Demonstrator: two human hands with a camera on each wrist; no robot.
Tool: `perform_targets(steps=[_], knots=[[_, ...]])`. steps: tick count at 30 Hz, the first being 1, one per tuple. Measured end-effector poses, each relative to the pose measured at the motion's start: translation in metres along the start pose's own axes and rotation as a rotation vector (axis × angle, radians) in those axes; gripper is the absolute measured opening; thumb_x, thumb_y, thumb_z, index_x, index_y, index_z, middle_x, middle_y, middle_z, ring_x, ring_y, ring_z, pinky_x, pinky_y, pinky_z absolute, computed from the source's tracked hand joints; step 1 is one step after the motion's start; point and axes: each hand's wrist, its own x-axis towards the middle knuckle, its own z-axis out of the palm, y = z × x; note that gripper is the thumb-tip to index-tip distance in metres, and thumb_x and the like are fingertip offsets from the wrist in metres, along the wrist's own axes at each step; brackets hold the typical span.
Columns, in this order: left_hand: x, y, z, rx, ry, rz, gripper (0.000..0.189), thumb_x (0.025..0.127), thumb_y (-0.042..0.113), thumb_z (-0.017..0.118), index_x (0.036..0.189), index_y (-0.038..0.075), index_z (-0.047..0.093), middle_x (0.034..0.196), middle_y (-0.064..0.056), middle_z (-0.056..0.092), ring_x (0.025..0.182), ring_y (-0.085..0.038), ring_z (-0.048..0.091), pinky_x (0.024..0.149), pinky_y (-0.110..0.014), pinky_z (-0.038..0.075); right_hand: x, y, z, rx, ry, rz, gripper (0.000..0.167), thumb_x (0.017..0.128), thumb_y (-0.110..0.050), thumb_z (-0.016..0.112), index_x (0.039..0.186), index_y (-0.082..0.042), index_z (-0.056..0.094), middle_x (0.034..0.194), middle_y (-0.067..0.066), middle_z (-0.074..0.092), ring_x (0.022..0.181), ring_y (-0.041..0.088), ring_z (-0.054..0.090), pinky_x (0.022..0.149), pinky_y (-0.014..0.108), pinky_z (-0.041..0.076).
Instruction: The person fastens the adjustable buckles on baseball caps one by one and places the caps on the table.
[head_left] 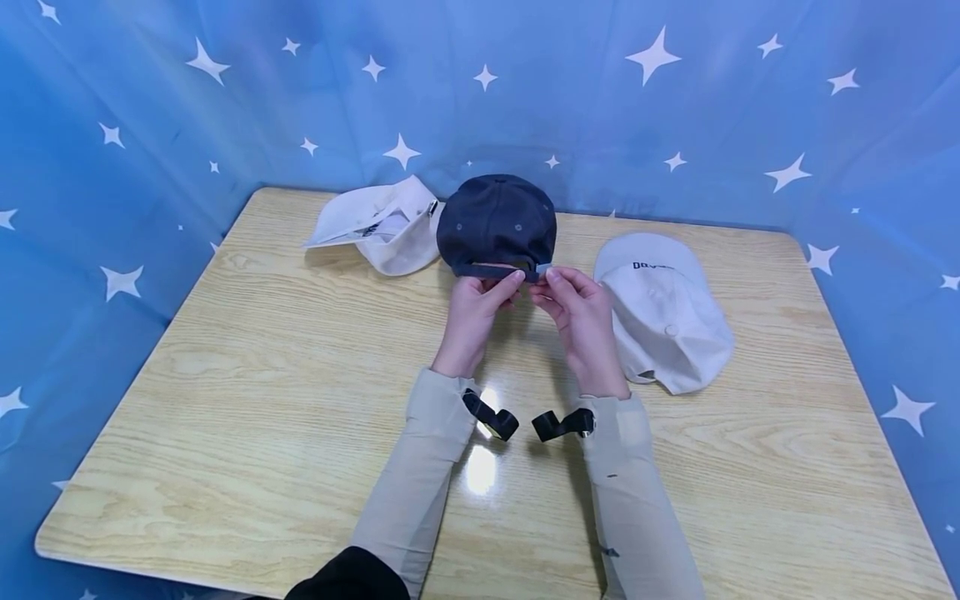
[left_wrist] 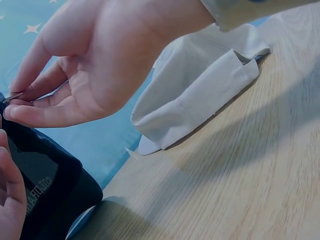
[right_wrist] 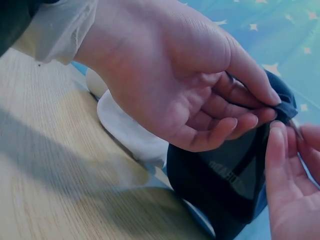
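A dark navy cap (head_left: pixel 495 218) stands at the table's back edge, its back opening facing me. Across the opening runs its dark strap (head_left: pixel 486 271). My left hand (head_left: pixel 471 317) pinches the strap between thumb and fingers; in the right wrist view, that left hand (right_wrist: pixel 165 75) holds the strap near its end. Close beside it, my right hand (head_left: pixel 581 321) pinches the strap's right part, where a small pale piece shows. In the left wrist view, the right hand (left_wrist: pixel 100 65) pinches a thin shiny piece (left_wrist: pixel 14 96). Lettering inside the cap is partly readable.
To the left, a white cap (head_left: pixel 401 246) lies tipped, touching or nearly touching the navy one. A second white cap (head_left: pixel 667 312), with dark lettering on its brim, lies right of my right hand. A blue star-patterned curtain (head_left: pixel 525 117) hangs behind the wooden table (head_left: pixel 262 400).
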Motion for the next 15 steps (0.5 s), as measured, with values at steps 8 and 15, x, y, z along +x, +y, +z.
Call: perform_targets(steps=[8, 15], knots=[[0.0, 0.001, 0.0, -0.014, 0.016, 0.013, 0.02, 0.08, 0.02, 0.068, 0.09, 0.004, 0.063, 0.082, -0.015, 0.061, 0.068, -0.017, 0.056, 0.062, -0.033, 0.047, 0.002, 0.003, -0.001, -0.083, 0.0, -0.021, 0.014, 0.083, -0.008, 0.062, 0.092, 0.003, 0.063, 0.083, 0.013, 0.063, 0.074, 0.021, 0.061, 0.071, 0.03, 0.051], [-0.001, 0.002, 0.0, -0.004, 0.035, -0.01, 0.016, 0.08, 0.017, 0.068, 0.089, 0.005, 0.062, 0.077, -0.005, 0.061, 0.067, -0.018, 0.056, 0.064, -0.036, 0.047, 0.026, 0.038, -0.039, -0.11, -0.001, -0.037, 0.025, 0.082, -0.013, 0.065, 0.1, 0.004, 0.062, 0.091, 0.019, 0.062, 0.08, 0.029, 0.061, 0.073, 0.036, 0.051]])
